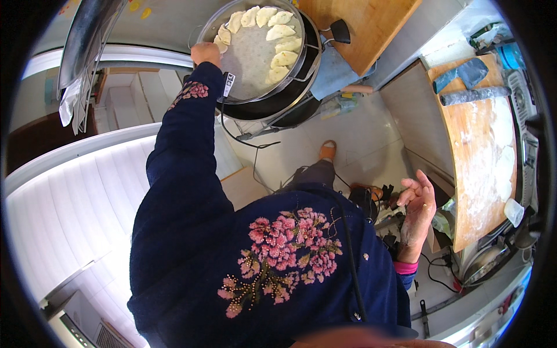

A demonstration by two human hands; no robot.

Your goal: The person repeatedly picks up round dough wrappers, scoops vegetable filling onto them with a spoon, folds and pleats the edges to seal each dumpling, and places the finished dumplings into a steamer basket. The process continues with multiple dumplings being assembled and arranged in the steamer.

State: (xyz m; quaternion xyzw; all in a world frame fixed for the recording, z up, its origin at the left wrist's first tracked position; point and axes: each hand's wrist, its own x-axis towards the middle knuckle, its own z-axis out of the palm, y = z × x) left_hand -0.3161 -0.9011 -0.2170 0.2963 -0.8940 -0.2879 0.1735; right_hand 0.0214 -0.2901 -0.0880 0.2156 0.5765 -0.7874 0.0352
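Note:
My left hand (206,53) is at the left rim of a round metal steamer tray (246,65) with a mesh bottom. Its fingers are curled, and the sleeve and viewing angle hide whether they grip anything. Close beside them lies a pale folded dumpling (220,46). Several more dumplings (280,31) line the tray's far and right edges, while the middle mesh is bare. The tray rests over a wide dark pan (300,91). My right hand (418,208), dusted with flour, hangs in the air left of a wooden board (468,187), fingers apart and holding nothing.
A cleaver (472,73), a floury rolling pin (474,95) and flat pale dough (504,169) lie on the floured board. Near its edge is a translucent plastic cup (514,212). Another wooden board (361,30) adjoins the pan. A black cable (243,142) hangs beneath my left arm.

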